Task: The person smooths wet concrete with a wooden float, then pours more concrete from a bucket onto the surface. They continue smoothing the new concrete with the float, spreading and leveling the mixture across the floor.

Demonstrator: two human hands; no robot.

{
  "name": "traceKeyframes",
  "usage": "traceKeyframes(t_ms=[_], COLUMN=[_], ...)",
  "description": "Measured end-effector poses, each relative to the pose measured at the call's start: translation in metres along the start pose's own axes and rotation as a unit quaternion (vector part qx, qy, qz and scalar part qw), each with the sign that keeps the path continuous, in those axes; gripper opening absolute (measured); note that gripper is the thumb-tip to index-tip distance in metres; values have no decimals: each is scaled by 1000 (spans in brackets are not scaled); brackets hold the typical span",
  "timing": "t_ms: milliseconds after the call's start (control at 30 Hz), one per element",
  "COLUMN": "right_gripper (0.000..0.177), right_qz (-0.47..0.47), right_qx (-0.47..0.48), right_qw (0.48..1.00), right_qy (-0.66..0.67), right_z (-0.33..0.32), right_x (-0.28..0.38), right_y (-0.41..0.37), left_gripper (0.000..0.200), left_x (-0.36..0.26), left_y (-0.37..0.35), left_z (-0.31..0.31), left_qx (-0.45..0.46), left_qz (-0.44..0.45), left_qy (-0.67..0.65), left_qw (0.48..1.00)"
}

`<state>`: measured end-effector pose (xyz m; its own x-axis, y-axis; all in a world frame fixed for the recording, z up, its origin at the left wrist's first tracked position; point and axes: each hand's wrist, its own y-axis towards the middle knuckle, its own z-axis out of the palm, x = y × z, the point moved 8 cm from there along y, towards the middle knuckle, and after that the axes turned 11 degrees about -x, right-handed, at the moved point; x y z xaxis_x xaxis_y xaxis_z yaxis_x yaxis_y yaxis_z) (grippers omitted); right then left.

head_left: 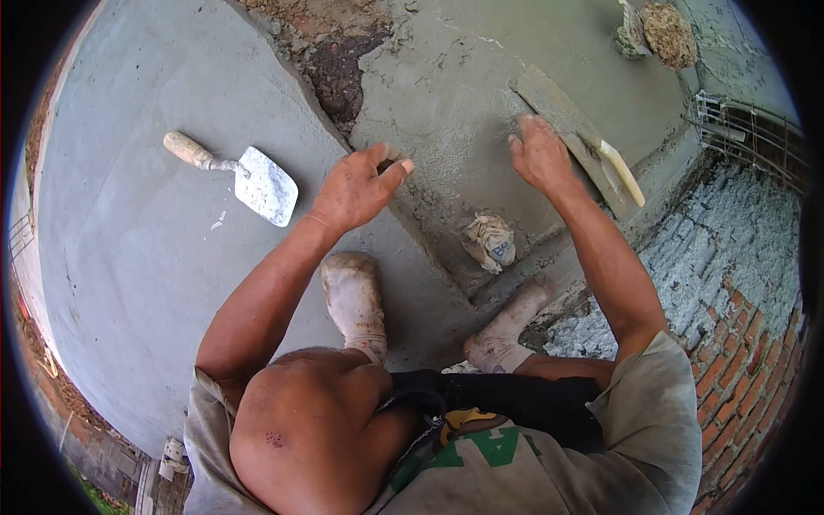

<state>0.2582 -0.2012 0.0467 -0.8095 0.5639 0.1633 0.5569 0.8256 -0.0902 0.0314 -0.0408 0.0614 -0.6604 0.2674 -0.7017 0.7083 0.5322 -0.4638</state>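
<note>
My left hand [360,190] hovers over the edge of the smooth grey cement slab [129,257]. Its fingers are bent with a gap before the thumb, and nothing shows in them. Left of it, a trowel [267,186] with a wooden handle lies on the slab, its blade smeared with cement. My right hand [543,156] is above the wet cement [446,112], slightly blurred, thumb and fingertips apart, and I see nothing in it. Beside it lies a long plastering float [577,129] with a pale handle. Between my feet and the wet cement sits a crumpled cement-stained bag [490,241].
A strip of bare soil [339,64] breaks the cement at the top. A brown lump [670,35] sits at the upper right. Steel bars [747,129] stick out at the right, above a brick wall [742,369] partly coated with rough mortar.
</note>
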Motion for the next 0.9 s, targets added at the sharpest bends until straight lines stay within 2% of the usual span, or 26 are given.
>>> traceKeyframes(t_ms=[100, 167, 267, 367, 467, 567, 600, 667, 767, 833, 900], right_gripper=[56, 65, 63, 53, 47, 49, 52, 58, 64, 61, 58], right_qz=[86, 187, 289, 201, 195, 173, 226, 315, 320, 180, 36], right_qx=[-39, 18, 102, 149, 127, 89, 145, 248, 355, 381, 383], right_qw=[971, 949, 940, 955, 969, 981, 960, 882, 844, 903, 922], right_qy=[-220, -254, -150, -161, -88, -12, 76, 247, 241, 84, -34], right_z=[-43, -45, -30, -23, -70, -116, -116, -113, -109, -114, -120], right_x=[-84, -143, -205, -216, -166, -105, -98, -81, -63, -35, -14], right_y=[-12, -28, -36, -21, -10, -11, -17, -29, -46, -43, -37], left_gripper=[37, 38, 38, 38, 37, 37, 38, 38, 39, 39, 39], left_x=[7, 7, 6, 0, -8, -4, -5, -12, -17, -11, 2], left_y=[-3, -4, -3, -4, -4, -2, 1, 2, 1, -5, -14], left_z=[-12, -13, -10, -10, -16, -13, -12, -15, -31, -41, -49], left_qx=[-29, -33, -24, -25, -41, -44, -46, -55, -81, -97, -107], left_qz=[-4, -8, -12, -5, 3, 8, 13, 26, 31, 16, -20], left_qy=[-11, -14, -2, -10, -33, -39, -45, -60, -70, -64, -73], left_qw=[1000, 999, 1000, 1000, 999, 998, 998, 996, 994, 993, 991])
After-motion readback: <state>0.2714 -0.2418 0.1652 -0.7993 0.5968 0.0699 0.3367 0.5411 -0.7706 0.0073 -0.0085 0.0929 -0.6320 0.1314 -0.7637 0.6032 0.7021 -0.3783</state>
